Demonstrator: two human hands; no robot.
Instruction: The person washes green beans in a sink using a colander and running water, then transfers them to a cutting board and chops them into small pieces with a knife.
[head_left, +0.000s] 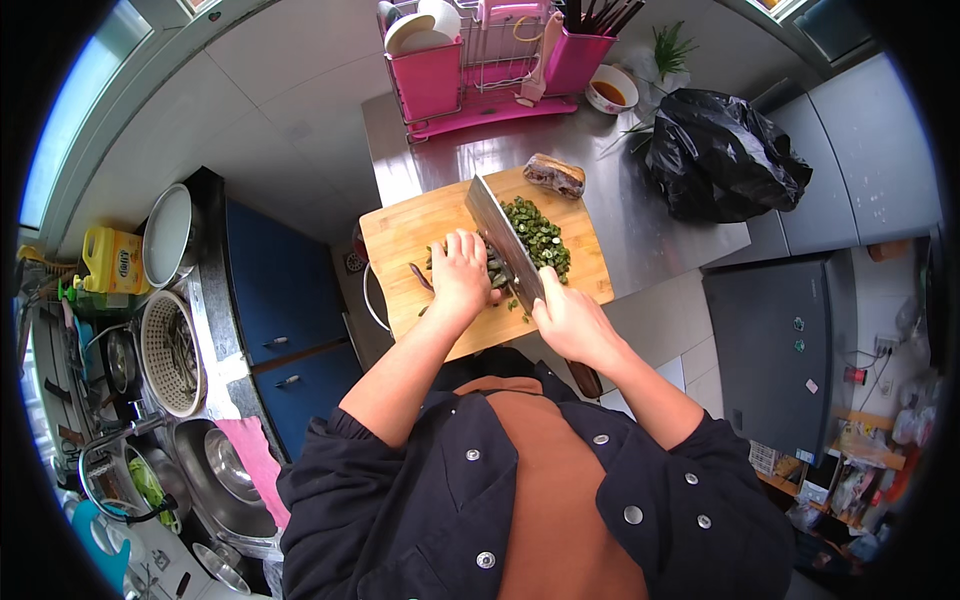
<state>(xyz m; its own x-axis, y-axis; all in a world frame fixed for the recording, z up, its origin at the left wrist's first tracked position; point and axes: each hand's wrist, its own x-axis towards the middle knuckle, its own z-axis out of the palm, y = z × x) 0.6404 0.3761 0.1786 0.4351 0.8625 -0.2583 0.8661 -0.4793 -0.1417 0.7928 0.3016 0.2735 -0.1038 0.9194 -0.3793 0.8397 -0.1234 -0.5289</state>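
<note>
My right hand (571, 316) is closed around a cleaver, whose wooden handle end shows below the wrist. The cleaver's wide steel blade (501, 232) stands on edge across a wooden cutting board (390, 232). Left of the blade, my left hand (459, 277) presses down with its fingers on dark green, long vegetables, partly hidden beneath it. A heap of chopped green pieces (541, 234) lies right of the blade. One dark, thin piece (421, 277) sticks out left of my left hand. A wrapped brown chunk, perhaps cured meat (555, 176), rests at the board's far edge.
The board overlaps a steel table (637, 255). Behind it stand a pink dish rack (495, 116) and a bowl of reddish sauce (613, 91). A black plastic bag (724, 161) sits at the right. A sink (217, 480) and a perforated basket (154, 360) are on the left counter.
</note>
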